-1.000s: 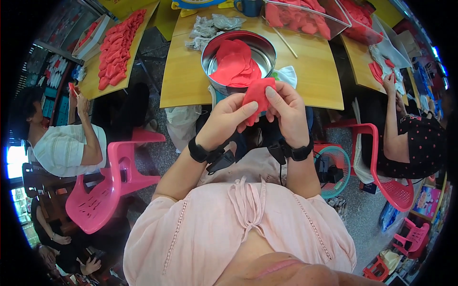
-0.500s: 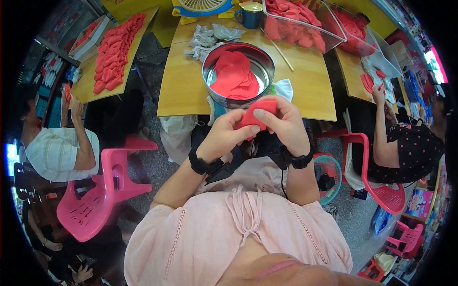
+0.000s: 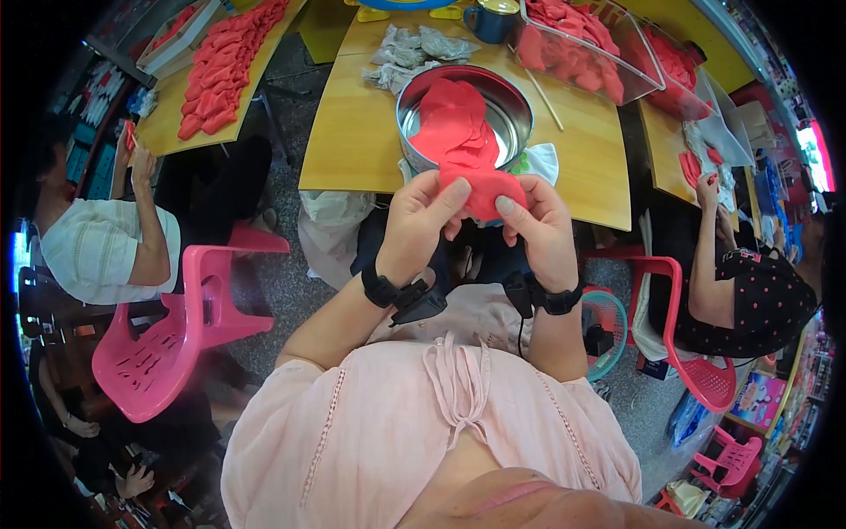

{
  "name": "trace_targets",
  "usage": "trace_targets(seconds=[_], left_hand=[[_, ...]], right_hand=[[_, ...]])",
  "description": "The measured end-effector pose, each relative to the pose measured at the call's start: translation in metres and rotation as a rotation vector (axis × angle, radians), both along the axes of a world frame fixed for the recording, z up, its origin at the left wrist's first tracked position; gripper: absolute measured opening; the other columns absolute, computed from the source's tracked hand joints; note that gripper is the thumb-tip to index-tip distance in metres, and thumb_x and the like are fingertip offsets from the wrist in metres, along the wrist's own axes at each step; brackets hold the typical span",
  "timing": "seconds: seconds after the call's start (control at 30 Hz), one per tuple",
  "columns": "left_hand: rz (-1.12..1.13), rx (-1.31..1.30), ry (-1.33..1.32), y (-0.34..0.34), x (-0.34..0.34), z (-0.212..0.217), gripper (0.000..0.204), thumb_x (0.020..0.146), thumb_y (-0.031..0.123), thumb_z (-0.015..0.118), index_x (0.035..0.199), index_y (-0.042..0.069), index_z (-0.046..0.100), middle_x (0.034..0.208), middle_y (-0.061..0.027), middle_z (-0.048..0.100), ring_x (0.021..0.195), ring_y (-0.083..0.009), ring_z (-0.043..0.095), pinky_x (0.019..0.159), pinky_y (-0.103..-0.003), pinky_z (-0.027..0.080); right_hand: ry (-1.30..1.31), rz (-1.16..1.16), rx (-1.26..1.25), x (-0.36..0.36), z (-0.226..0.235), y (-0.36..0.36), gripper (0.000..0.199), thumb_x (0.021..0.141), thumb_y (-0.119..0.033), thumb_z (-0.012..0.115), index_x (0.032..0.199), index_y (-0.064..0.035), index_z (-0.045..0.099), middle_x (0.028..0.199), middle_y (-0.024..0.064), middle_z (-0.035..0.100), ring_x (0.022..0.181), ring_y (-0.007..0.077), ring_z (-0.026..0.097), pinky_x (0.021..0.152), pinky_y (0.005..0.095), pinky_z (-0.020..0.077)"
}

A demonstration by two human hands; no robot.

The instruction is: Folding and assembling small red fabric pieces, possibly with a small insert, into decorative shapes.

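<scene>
A soft red fabric piece [image 3: 485, 192] is stretched between my two hands, just in front of the table's near edge. My left hand [image 3: 421, 214] pinches its left end with the thumb on top. At the other end my right hand [image 3: 540, 220] grips it the same way, thumb pressed on the cloth. Just beyond them sits a round metal tin [image 3: 520, 104], holding a pile of flat red fabric pieces [image 3: 454, 119]. Whether the held piece touches those in the tin I cannot tell.
On the wooden table [image 3: 352, 132] lie crumpled grey-white bundles [image 3: 414, 53], a thin stick [image 3: 542, 95], a dark mug [image 3: 490, 19] and a clear bin [image 3: 573, 53] of red pieces. Co-workers sit left and right. A pink chair [image 3: 189, 326] stands at my left, a green basket [image 3: 608, 326] at my right.
The red piece was folded and bunched between my hands. Now it is spread out sideways, with my hands further apart and level. The view has shifted slightly.
</scene>
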State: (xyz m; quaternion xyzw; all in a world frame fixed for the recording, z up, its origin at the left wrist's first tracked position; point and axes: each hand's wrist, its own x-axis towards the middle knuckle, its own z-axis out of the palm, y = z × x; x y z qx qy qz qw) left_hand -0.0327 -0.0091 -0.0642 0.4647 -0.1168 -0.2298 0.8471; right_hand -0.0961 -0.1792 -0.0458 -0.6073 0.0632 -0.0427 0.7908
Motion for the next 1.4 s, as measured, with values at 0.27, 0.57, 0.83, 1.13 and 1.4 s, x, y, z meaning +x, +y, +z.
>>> trace_targets(seconds=[0.27,0.57,0.83,1.13,1.4], left_hand=[[0.014,0.019,-0.033,0.002,0.003,-0.001,0.017,0.093,0.013,0.061,0.107,0.003,0.057,0.077,-0.0001,0.056,0.063,-0.0059,0.051,0.053,-0.021,0.040],[-0.033,0.092,0.001,0.010,0.008,-0.006,0.021,0.093,0.014,0.061,0.111,0.003,0.056,0.082,0.0001,0.056,0.063,-0.0046,0.050,0.053,-0.018,0.040],[-0.029,0.127,0.005,0.025,0.014,-0.012,0.019,0.094,0.015,0.061,0.108,0.002,0.058,0.084,-0.0006,0.058,0.064,-0.0042,0.050,0.053,-0.018,0.040],[-0.072,0.191,-0.027,0.015,0.016,-0.009,0.016,0.093,0.016,0.063,0.103,0.004,0.060,0.080,0.0013,0.058,0.063,-0.0039,0.050,0.053,-0.018,0.039],[0.125,0.360,-0.292,0.023,0.026,-0.005,0.017,0.092,0.015,0.063,0.106,0.005,0.060,0.074,0.0041,0.054,0.060,-0.0024,0.046,0.054,-0.017,0.036]], right_hand=[[-0.050,0.024,-0.096,0.004,-0.004,-0.001,0.024,0.089,-0.014,0.068,0.107,-0.0020,0.056,0.083,0.0009,0.061,0.062,0.0058,0.052,0.054,0.0199,0.0412],[-0.632,-0.191,0.232,0.112,0.068,-0.078,0.053,0.094,-0.010,0.059,0.139,0.0002,0.032,0.113,0.0104,0.058,0.109,0.0205,0.059,0.095,0.0370,0.0498],[-0.370,0.197,-1.020,0.093,0.023,-0.051,0.025,0.087,-0.016,0.070,0.108,-0.0017,0.068,0.107,0.0094,0.068,0.099,0.0173,0.063,0.083,0.0289,0.0494],[-0.327,0.424,-1.633,0.134,0.021,-0.010,0.058,0.078,-0.010,0.067,0.133,-0.0171,0.051,0.140,0.0156,0.046,0.096,0.0346,0.065,0.080,0.0423,0.0536],[-0.341,0.665,-1.672,0.141,-0.001,-0.021,0.007,0.078,-0.011,0.060,0.081,-0.0051,0.063,0.078,0.0189,0.064,0.078,0.0382,0.063,0.069,0.0484,0.0487]])
